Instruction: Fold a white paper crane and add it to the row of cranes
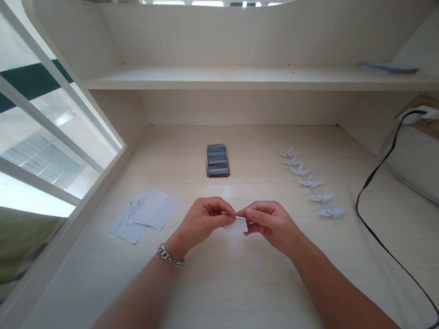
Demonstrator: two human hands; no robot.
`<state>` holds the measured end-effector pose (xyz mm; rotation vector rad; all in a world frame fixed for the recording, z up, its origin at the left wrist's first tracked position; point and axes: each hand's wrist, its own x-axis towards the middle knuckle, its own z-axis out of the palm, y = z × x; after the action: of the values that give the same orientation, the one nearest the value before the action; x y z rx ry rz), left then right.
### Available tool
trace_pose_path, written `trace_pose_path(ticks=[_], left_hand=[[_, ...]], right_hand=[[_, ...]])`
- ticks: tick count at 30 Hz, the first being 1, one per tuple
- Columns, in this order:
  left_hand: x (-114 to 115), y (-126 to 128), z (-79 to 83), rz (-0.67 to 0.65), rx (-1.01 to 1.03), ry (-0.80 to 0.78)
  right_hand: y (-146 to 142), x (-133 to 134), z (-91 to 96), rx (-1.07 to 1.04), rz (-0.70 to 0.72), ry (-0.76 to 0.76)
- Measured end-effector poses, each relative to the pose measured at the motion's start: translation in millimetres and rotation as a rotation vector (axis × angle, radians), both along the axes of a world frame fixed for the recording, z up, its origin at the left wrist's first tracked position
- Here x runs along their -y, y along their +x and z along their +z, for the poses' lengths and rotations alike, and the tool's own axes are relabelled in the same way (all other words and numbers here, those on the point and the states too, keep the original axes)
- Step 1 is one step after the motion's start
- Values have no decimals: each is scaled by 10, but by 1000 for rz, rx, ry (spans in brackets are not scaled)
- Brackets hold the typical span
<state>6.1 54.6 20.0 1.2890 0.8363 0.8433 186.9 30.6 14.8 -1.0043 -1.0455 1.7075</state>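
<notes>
Between my two hands is a small piece of white paper (236,226), partly hidden by the fingers. My left hand (205,217), with a silver chain bracelet (171,256) at the wrist, pinches the paper's upper left edge between thumb and fingers. From the other side my right hand (269,223) pinches the upper right edge, its fingertips almost touching the left ones. The paper is just above or on the pale desk; I cannot tell which. To the right, several folded white paper cranes (310,182) stand in a slanting row.
White paper sheets (144,213), some with printing, overlap at the left. A phone-like dark rectangle (217,160), its face blurred, lies beyond my hands. A black cable (377,237) runs from the wall socket (424,115) down the right side. Above the desk's back spans a shelf (211,82).
</notes>
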Motion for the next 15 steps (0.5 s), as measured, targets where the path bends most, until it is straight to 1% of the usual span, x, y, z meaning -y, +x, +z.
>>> trace_pose_path(ticks=[3, 7, 11, 15], left_hand=[[8, 6, -13, -22, -68, 56], [7, 25, -44, 5, -155, 116], [-2, 29, -41, 32, -167, 104], [1, 31, -40, 24, -134, 73]], right_hand=[[-13, -9, -3, 36, -7, -73], [-37, -23, -27, 135, -17, -68], [-31, -34, -28, 161, -7, -35], [-22, -31, -26, 145, -16, -54]])
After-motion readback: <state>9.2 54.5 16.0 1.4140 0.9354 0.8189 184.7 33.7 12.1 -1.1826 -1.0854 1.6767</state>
